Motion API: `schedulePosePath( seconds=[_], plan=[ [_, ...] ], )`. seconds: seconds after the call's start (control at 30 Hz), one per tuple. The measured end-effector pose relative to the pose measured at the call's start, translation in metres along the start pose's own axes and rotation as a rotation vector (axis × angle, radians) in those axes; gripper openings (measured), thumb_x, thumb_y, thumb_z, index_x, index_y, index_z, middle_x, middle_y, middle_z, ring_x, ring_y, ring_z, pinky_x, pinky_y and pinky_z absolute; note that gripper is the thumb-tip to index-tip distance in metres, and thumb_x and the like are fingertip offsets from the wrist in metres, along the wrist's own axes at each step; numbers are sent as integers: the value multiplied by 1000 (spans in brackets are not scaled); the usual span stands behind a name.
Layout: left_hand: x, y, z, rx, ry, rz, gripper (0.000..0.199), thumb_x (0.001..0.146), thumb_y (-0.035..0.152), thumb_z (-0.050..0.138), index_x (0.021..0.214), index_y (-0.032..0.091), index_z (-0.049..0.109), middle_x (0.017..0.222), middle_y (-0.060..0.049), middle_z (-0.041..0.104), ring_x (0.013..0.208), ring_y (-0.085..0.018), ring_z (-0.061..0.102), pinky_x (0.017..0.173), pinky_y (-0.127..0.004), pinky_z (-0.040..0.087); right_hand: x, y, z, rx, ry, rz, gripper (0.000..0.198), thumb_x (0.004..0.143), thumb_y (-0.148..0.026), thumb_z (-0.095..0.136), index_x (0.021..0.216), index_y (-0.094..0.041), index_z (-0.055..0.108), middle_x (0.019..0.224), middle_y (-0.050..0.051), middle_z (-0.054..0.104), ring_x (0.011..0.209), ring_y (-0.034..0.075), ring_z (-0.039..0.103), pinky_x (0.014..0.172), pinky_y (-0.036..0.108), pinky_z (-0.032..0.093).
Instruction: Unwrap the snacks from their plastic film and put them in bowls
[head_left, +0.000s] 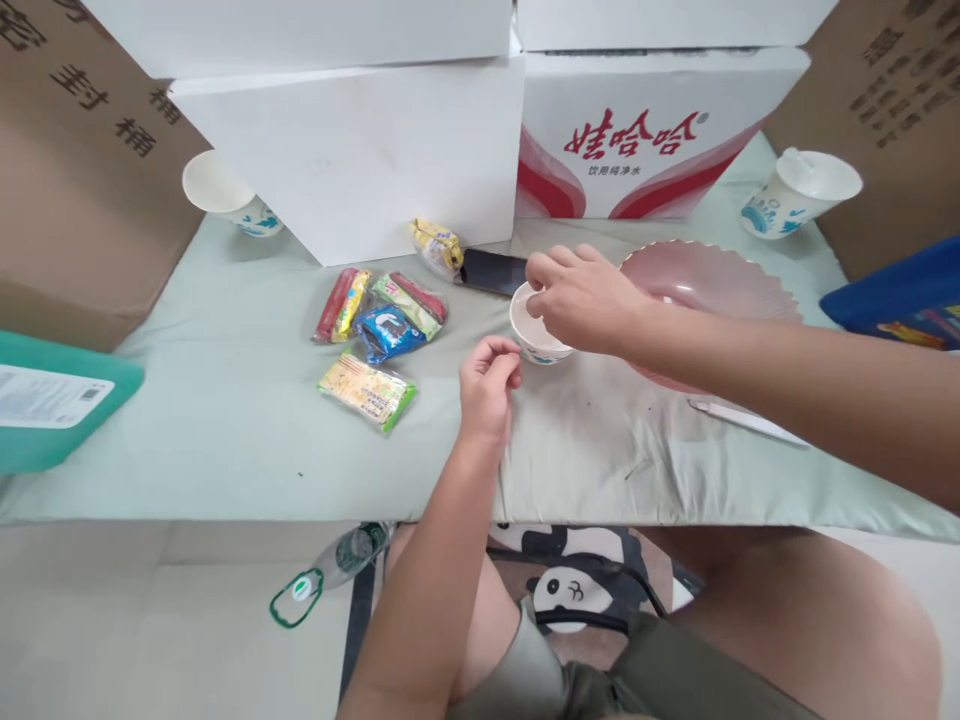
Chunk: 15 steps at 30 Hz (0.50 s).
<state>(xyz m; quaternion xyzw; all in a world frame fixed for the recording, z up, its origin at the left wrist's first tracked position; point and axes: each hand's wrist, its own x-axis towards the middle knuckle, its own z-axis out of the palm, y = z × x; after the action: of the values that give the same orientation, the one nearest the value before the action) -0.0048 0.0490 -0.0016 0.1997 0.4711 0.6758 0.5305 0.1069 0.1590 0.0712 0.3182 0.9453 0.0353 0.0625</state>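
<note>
My right hand [581, 300] reaches over a white paper cup [546, 352] with a blue print, its fingers bent down inside the rim. Whatever those fingertips pinch, if anything, is hidden. Just left of the cup is my left hand [489, 388], with curled fingers and the thumb against the index finger; nothing shows in it. Behind the cup lies a dark phone [491, 271]. To the right, partly under my right forearm, is a pink scalloped plastic bowl [712, 268].
Several wrapped snacks, including a blue packet [388, 333] and a cracker packet [367, 390], lie left; a yellow packet [437, 247] is behind. Paper cups [225, 195] [799, 195] stand at both sides. White boxes [405, 150] close off the back. A white pen-like stick [750, 422] lies right.
</note>
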Motion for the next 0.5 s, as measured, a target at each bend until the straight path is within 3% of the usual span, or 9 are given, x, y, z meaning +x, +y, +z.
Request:
schedulePosePath(
  seconds=[0.1,0.2,0.37,0.5],
  plan=[
    [5,1,1,-24,-6,-13,11,58,23,65,66,18,61,54,6,51,48,-5,42,50,-22,28,10,-6,-3,-105,-140,-45,25,85,-5,55,92,-17,75,106,14,68,102,28,60,78,37,39],
    [9,4,1,-81,8,-42,11,57,23,65,65,18,60,52,6,49,47,-5,41,50,-21,27,24,-6,-1,-74,-352,-2,27,85,-6,57,102,-16,75,114,14,69,95,25,63,69,34,37],
    [14,9,-2,-178,8,-85,11,57,24,65,65,18,60,51,7,47,46,-5,39,50,-21,26,44,-4,1,40,-596,13,31,95,-16,46,103,-13,76,114,17,71,92,24,64,71,33,38],
    [15,16,-7,-236,10,-110,13,57,24,65,65,17,58,53,6,49,46,-4,38,50,-22,25,51,-2,-24,148,-804,-63,28,91,-11,49,91,-18,76,93,7,75,77,17,63,68,28,41]
  ],
)
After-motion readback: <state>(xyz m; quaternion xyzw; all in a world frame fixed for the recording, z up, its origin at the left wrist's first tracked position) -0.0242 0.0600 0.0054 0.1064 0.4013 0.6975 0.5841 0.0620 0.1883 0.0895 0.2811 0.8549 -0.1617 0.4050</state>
